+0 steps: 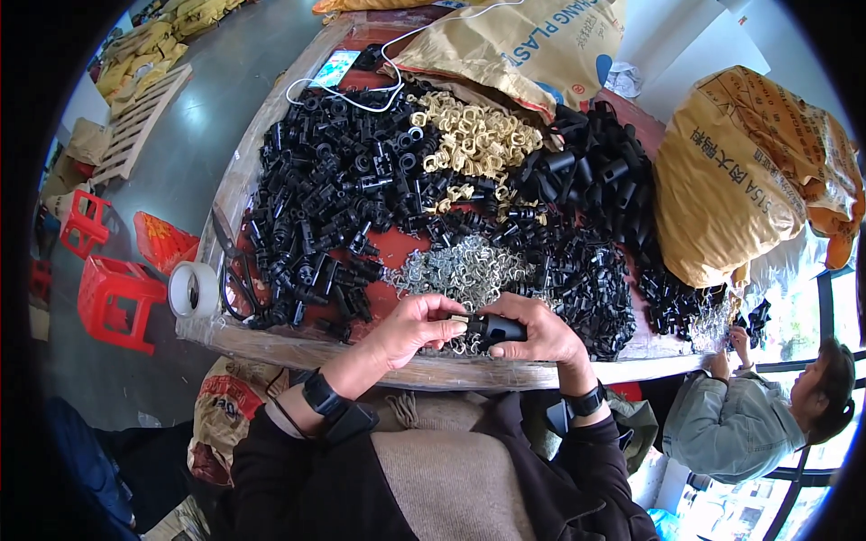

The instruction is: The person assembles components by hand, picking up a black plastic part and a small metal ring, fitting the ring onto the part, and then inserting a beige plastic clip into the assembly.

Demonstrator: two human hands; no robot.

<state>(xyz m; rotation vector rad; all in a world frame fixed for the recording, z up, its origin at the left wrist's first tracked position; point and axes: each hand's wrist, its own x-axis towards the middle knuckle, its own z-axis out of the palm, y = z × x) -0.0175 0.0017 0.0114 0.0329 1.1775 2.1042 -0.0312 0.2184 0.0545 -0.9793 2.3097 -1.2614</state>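
Just above the table's near edge, my right hand (541, 332) is closed round a black plastic cylinder (502, 330). My left hand (418, 332) pinches a small beige piece (458, 318) at the cylinder's left end; my fingers partly hide where the two meet. Beyond my hands lies a heap of small silver metal clips (469, 266). A pile of beige plastic rings (478, 135) sits farther back. Black plastic fittings (334, 180) cover the left of the table, and larger black sleeves (586, 167) are heaped at the right.
Small black parts (591, 288) lie right of the clips. Large tan sacks (735, 180) stand at the right and back. A white cable (392, 90) crosses the far side. Scissors (236, 266) and a tape roll (193, 288) are at the left edge, near red stools (117, 293). A co-worker (744, 419) sits at right.
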